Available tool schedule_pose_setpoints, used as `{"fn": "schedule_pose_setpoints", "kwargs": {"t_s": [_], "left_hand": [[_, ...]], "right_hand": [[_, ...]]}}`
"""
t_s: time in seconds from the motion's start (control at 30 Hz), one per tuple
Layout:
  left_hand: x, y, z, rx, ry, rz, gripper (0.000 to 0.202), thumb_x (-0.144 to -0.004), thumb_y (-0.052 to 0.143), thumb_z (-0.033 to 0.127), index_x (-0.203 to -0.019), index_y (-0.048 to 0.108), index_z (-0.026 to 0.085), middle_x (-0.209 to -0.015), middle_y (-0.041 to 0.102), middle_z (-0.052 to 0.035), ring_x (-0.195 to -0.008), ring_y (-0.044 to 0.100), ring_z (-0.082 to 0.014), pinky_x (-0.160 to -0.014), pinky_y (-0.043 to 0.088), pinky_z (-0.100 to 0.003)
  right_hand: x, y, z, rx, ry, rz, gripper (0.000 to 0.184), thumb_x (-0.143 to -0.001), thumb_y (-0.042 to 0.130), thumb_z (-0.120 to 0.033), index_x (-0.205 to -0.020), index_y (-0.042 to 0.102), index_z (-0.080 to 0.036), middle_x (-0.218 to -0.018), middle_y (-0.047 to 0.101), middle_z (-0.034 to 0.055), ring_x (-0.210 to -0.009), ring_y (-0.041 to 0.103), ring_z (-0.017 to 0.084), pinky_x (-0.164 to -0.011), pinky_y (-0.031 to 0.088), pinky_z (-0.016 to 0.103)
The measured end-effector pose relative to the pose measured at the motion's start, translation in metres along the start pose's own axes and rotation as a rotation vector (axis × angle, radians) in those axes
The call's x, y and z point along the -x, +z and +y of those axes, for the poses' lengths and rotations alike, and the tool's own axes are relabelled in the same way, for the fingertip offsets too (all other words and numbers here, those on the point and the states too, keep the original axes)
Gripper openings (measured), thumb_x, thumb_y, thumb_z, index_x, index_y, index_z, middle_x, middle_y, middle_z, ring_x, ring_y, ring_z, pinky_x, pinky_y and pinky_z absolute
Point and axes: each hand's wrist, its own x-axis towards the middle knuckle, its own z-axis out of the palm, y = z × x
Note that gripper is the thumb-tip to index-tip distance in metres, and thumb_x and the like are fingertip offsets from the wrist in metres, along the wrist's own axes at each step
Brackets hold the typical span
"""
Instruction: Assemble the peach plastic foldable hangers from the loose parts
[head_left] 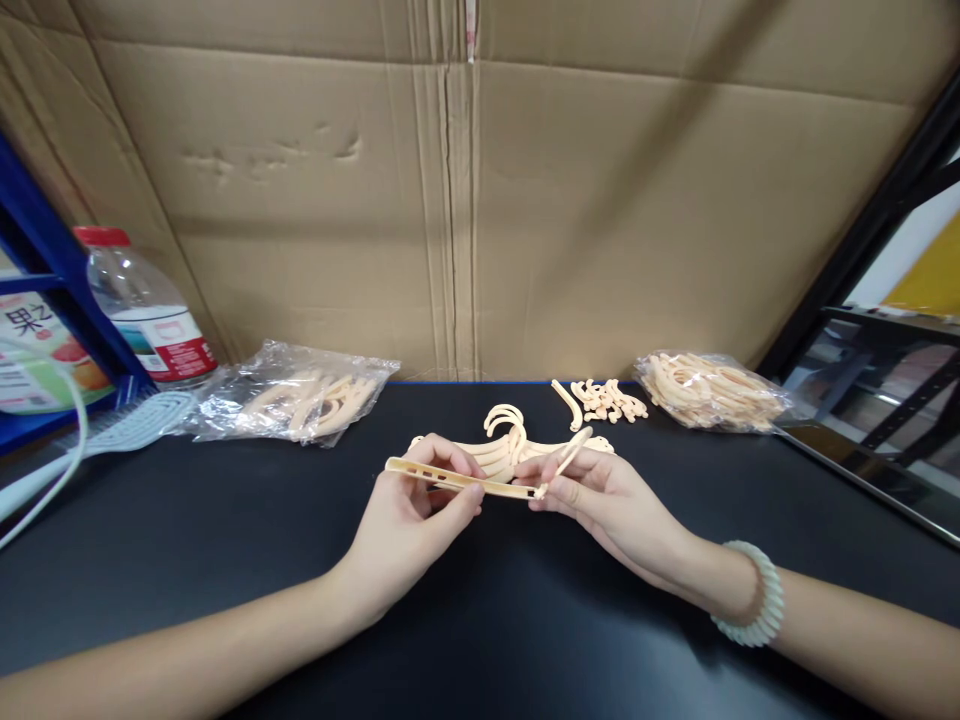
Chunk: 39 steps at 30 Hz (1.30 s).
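My left hand (420,520) is closed on a beige plastic hanger arm (435,477), a long slim bar with slots along it. A curved beige hanger hook (571,455) is pinched in my right hand (600,490), its lower end touching the right end of the arm. Whether the two are joined I cannot tell. Behind my hands lie several beige hangers (495,458) stacked together with their hooks pointing up, partly hidden by my fingers.
Farther back lie loose hooks (611,400) and a single arm (568,403). Bags of beige parts rest at left (300,395) and right (712,390). A bottle (157,310), a pale blue hairbrush (142,425) and a glossy dark panel (885,440) flank the black table (480,640); cardboard (300,200) stands behind.
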Motion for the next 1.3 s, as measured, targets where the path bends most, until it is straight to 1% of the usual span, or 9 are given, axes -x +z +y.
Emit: {"fn": "schedule_pose_setpoints", "kwargs": {"t_s": [0.1, 0.27, 0.4, 0.6, 0.73, 0.83, 1.0, 1.1, 1.3], "left_hand": [[-0.0001, 0.0, -0.0007, -0.027, 0.016, -0.006, 0.016, -0.073, 0.07, 0.024, -0.073, 0.055, 0.019, -0.08, 0.057, -0.0008, -0.065, 0.06, -0.0141, -0.062, 0.053, -0.028], [0.0015, 0.001, 0.0005, -0.053, 0.019, 0.004, 0.017, -0.071, 0.072, 0.025, -0.068, 0.056, 0.019, -0.076, 0.06, -0.0027, -0.067, 0.061, -0.0172, -0.058, 0.051, -0.028], [0.0029, 0.0016, 0.0023, -0.032, 0.044, -0.029, 0.016, -0.071, 0.072, 0.024, -0.068, 0.058, 0.019, -0.075, 0.061, -0.0022, -0.064, 0.061, -0.0164, -0.055, 0.051, -0.027], [0.0021, -0.0001, 0.0004, -0.04, 0.097, -0.085, 0.013, -0.076, 0.07, 0.021, -0.072, 0.057, 0.02, -0.078, 0.061, -0.002, -0.066, 0.062, -0.016, -0.056, 0.052, -0.027], [0.0032, -0.0024, -0.0014, -0.167, 0.199, -0.101, 0.012, -0.078, 0.069, 0.018, -0.073, 0.057, 0.02, -0.077, 0.063, -0.0018, -0.07, 0.063, -0.017, -0.064, 0.052, -0.029], [0.0052, -0.0035, -0.0028, -0.225, 0.255, -0.121, 0.012, -0.079, 0.068, 0.017, -0.074, 0.058, 0.021, -0.074, 0.063, -0.0011, -0.071, 0.063, -0.0172, -0.065, 0.052, -0.029], [0.0074, -0.0024, -0.0029, -0.218, 0.255, -0.181, 0.011, -0.081, 0.066, 0.016, -0.075, 0.058, 0.021, -0.078, 0.065, -0.0022, -0.074, 0.064, -0.017, -0.062, 0.052, -0.025], [0.0077, -0.0018, -0.0026, -0.231, 0.26, -0.199, 0.012, -0.082, 0.066, 0.017, -0.074, 0.058, 0.02, -0.078, 0.065, -0.003, -0.072, 0.063, -0.0167, -0.06, 0.05, -0.025], [0.0073, -0.003, -0.0044, -0.251, 0.331, -0.223, 0.014, -0.084, 0.063, 0.015, -0.072, 0.055, 0.018, -0.08, 0.065, -0.0034, -0.071, 0.061, -0.0146, -0.059, 0.048, -0.023]], "right_hand": [[0.0014, 0.0017, -0.0015, -0.03, 0.025, -0.046, 0.021, -0.079, 0.072, -0.036, -0.086, 0.063, -0.018, -0.104, 0.069, 0.0083, -0.099, 0.065, 0.021, -0.083, 0.055, 0.035], [0.0031, 0.0026, -0.003, -0.042, 0.073, -0.097, 0.024, -0.082, 0.069, -0.039, -0.085, 0.057, -0.018, -0.105, 0.07, 0.0107, -0.091, 0.07, 0.021, -0.085, 0.055, 0.037], [0.002, 0.0024, -0.0034, -0.028, 0.077, -0.053, 0.026, -0.08, 0.071, -0.039, -0.085, 0.056, -0.018, -0.098, 0.071, 0.0094, -0.088, 0.071, 0.021, -0.082, 0.056, 0.036], [-0.0002, 0.001, -0.0015, -0.013, 0.075, -0.02, 0.026, -0.078, 0.073, -0.037, -0.084, 0.057, -0.018, -0.092, 0.073, 0.0087, -0.081, 0.072, 0.02, -0.076, 0.057, 0.033], [-0.0003, -0.0003, 0.0, -0.009, 0.072, -0.009, 0.025, -0.076, 0.074, -0.034, -0.082, 0.058, -0.016, -0.088, 0.073, 0.0083, -0.077, 0.071, 0.018, -0.074, 0.058, 0.031], [0.0001, -0.0006, 0.0, -0.002, 0.068, -0.005, 0.024, -0.076, 0.075, -0.033, -0.08, 0.058, -0.017, -0.087, 0.073, 0.0079, -0.075, 0.071, 0.018, -0.073, 0.057, 0.031], [0.0003, 0.0005, -0.0015, 0.017, 0.049, 0.017, 0.025, -0.075, 0.076, -0.034, -0.077, 0.058, -0.016, -0.082, 0.072, 0.0062, -0.069, 0.069, 0.015, -0.071, 0.057, 0.03], [-0.0001, 0.0009, -0.0015, 0.017, 0.045, 0.039, 0.027, -0.072, 0.077, -0.033, -0.073, 0.056, -0.016, -0.079, 0.072, 0.0055, -0.066, 0.068, 0.014, -0.07, 0.057, 0.03], [0.0, 0.0015, -0.0018, 0.063, 0.031, 0.069, 0.026, -0.071, 0.077, -0.032, -0.073, 0.056, -0.016, -0.075, 0.072, 0.005, -0.062, 0.067, 0.014, -0.068, 0.057, 0.029]]}}
